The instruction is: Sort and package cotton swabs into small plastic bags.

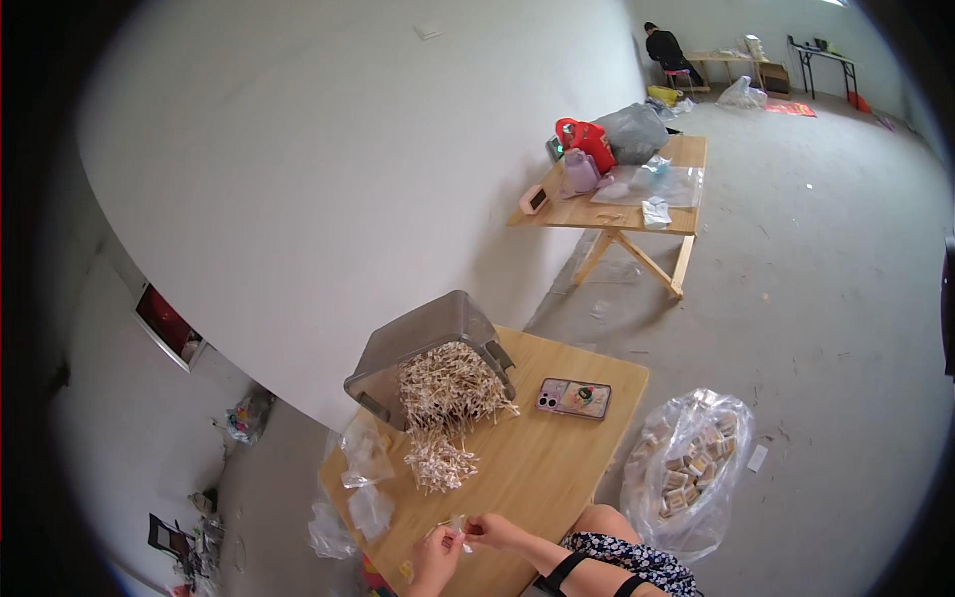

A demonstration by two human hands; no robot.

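Note:
Close to the near edge of the wooden table [557, 438], my left hand [436, 559] and my right hand [494, 531] meet with fingers pinched. Between them is a small clear plastic bag [459, 521], gripped by both hands; its far side shows and the rest is covered by my fingers. Just beyond lies a heap of cotton swabs [441, 464]. It spills from a grey translucent bin [423, 333] tipped on its side, with many more swabs inside.
Clear plastic bags [370, 509] lie at the table's left edge. A phone [574, 398] rests on the right. On the floor stands a big clear sack [645, 478] of small swab packs. Farther off are a second table [557, 211] with bags and a seated person [665, 50].

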